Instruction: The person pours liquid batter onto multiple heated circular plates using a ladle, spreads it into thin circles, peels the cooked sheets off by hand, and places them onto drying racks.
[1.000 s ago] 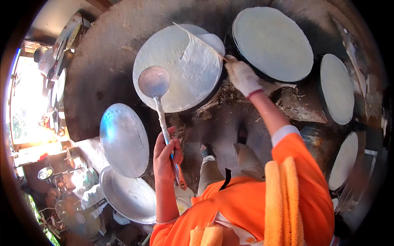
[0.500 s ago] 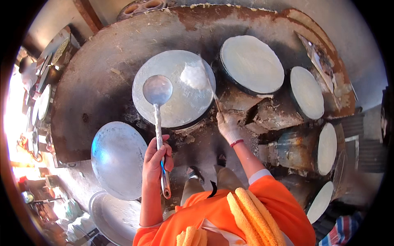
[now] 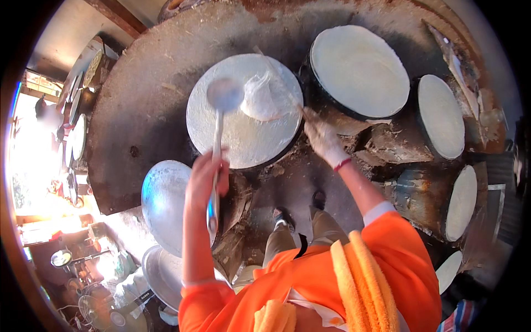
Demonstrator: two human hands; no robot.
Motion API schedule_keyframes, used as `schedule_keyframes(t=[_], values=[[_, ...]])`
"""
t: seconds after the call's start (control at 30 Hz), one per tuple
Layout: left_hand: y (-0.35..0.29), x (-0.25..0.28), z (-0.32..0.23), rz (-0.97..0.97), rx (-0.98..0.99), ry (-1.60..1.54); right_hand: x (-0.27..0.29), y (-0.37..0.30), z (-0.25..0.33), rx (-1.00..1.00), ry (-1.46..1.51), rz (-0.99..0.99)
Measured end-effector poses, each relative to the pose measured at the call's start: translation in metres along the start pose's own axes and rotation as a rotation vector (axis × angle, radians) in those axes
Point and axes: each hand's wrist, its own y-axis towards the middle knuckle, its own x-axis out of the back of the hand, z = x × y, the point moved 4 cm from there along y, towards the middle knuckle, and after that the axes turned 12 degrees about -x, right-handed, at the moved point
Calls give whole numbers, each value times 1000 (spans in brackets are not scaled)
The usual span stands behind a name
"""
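Note:
My left hand [image 3: 209, 172] is closed around the handle of a metal ladle [image 3: 225, 95], its round bowl blurred over a round griddle [image 3: 243, 149]. A thin, flat stick [image 3: 272, 66] is in my right hand [image 3: 325, 139], which wears a pale glove with a red cuff. The stick slants over the griddle's right side. Next to it, right of the ladle bowl, a whitish, translucent, crumpled mass [image 3: 261, 100] lies on the griddle. Whether the stick touches it I cannot tell. A pale film covers the rest of the griddle surface.
More round, pale-topped griddles stand to the right, the nearest a large one [image 3: 359, 72]. A metal lid [image 3: 168, 193] leans at the left, above a wide metal basin [image 3: 160, 274]. The soot-stained stove top [image 3: 133, 116] curves around the far side. Firewood-like pieces [image 3: 395, 144] lie between griddles.
The white patch on the griddle looks larger and more crumpled. My right hand has tilted the stick further left over the griddle. The ladle bowl has moved closer to the patch. The view has shifted.

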Motion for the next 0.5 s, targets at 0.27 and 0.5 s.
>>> schedule_keyframes(t=[0.27,0.5], values=[[45,12,6,-99,-124,311,13,-74,20,-309,155,356],[-21,20,47,-32,-32,210,-91,-57,-7,-71,176,-134]])
